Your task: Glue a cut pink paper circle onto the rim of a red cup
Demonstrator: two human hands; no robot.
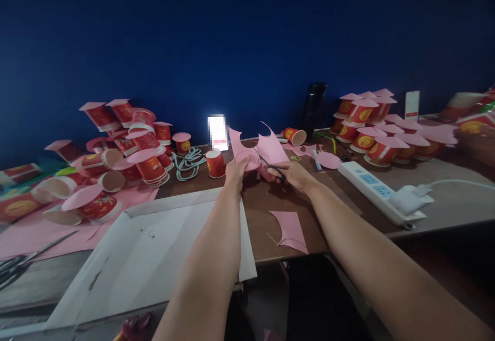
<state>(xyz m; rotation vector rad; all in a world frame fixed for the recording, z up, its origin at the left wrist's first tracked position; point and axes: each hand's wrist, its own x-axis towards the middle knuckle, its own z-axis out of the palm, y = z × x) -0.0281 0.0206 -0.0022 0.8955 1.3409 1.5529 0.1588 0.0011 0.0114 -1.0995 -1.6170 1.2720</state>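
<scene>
My left hand (236, 172) pinches a sheet of pink paper (273, 148) at a drawn circle, with the thumb on top. Curved pieces are cut out of the sheet's upper edge. In my right hand (292, 173) is a pair of dark-handled scissors (275, 170), their blades at the paper beside the circle. A pink paper offcut (292, 230) with a curved edge lies on the table below my hands. Just beyond my left hand stands a red paper cup (215, 164).
Red paper cups topped with pink discs (149, 163) crowd the left; more are stacked at right (363, 112). A white power strip (371, 186) with a plugged-in charger lies right. A white board (154, 248) covers the front left. A black bottle (314, 109) and lit phone (217, 131) stand behind.
</scene>
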